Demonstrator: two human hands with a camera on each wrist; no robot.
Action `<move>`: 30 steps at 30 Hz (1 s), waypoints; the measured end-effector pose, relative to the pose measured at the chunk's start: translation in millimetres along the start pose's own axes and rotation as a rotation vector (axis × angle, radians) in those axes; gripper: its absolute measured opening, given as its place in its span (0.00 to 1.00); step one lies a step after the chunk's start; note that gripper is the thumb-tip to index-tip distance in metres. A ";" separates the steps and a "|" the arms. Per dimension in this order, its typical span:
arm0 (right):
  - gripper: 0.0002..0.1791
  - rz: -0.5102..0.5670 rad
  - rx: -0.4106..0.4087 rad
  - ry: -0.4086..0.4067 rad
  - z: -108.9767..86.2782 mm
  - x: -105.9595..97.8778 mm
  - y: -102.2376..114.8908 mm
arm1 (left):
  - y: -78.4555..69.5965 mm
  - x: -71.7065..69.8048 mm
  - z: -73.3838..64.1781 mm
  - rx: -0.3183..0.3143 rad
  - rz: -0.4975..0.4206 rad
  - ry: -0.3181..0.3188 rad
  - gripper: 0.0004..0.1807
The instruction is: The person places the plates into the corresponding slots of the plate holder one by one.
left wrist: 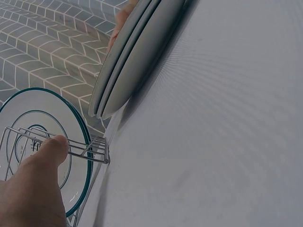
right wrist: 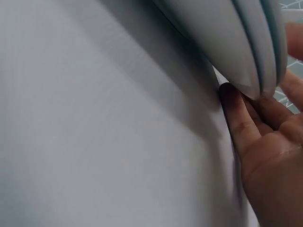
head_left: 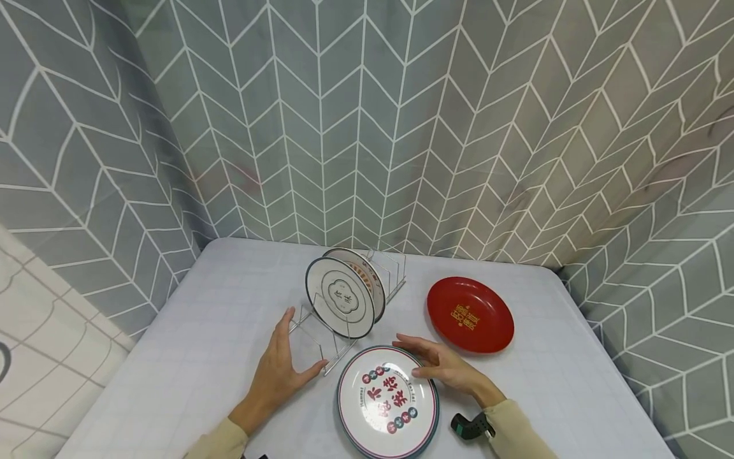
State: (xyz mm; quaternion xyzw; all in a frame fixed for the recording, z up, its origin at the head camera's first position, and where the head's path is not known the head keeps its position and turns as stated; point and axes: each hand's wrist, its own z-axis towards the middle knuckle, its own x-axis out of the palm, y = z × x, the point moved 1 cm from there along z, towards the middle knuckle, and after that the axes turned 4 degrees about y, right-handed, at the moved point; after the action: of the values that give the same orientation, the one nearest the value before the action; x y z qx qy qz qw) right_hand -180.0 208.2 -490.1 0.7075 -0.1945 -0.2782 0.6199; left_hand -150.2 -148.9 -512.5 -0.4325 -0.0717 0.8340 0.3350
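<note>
The left hand (head_left: pixel 275 375) grips the rack (head_left: pixel 341 357) while the plates (head_left: pixel 388 405) lie between both hands, nearer the right hand (head_left: pixel 450 368), which pinches their rim.

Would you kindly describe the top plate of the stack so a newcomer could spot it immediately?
On the white table, find the stack the right hand touches. Its top plate is white with red characters, unlike the gold-lettered red plate.

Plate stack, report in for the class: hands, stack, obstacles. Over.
Left hand touching wire rack; right hand at rim of plate stack. Stack lying beside rack. Red plate off to the right, apparently not blocking.
</note>
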 end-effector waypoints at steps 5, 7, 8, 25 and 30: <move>0.37 -0.052 0.002 0.012 1.5 -2.1 -2.7 | 2.3 1.5 -0.8 0.016 0.006 -0.015 0.67; 0.36 -0.080 0.004 0.020 1.5 -3.1 -2.8 | 2.7 1.8 -0.7 0.020 0.005 -0.019 0.66; 0.36 -0.095 0.010 0.022 1.5 -3.7 -2.9 | 2.8 1.9 -0.6 0.021 0.005 -0.021 0.66; 0.26 -0.131 0.131 -0.079 2.5 -13.8 9.4 | 1.2 2.2 -1.2 -0.002 -0.007 -0.006 0.66; 0.27 -0.084 0.131 -0.137 -1.9 -19.1 21.8 | 1.2 1.3 -0.5 0.004 0.004 -0.010 0.67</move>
State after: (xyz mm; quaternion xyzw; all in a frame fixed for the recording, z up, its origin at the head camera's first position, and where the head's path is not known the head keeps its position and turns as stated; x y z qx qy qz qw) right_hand -192.0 218.1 -465.6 0.7332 -0.2245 -0.3382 0.5456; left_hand -151.0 -149.1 -514.1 -0.4278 -0.0710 0.8369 0.3338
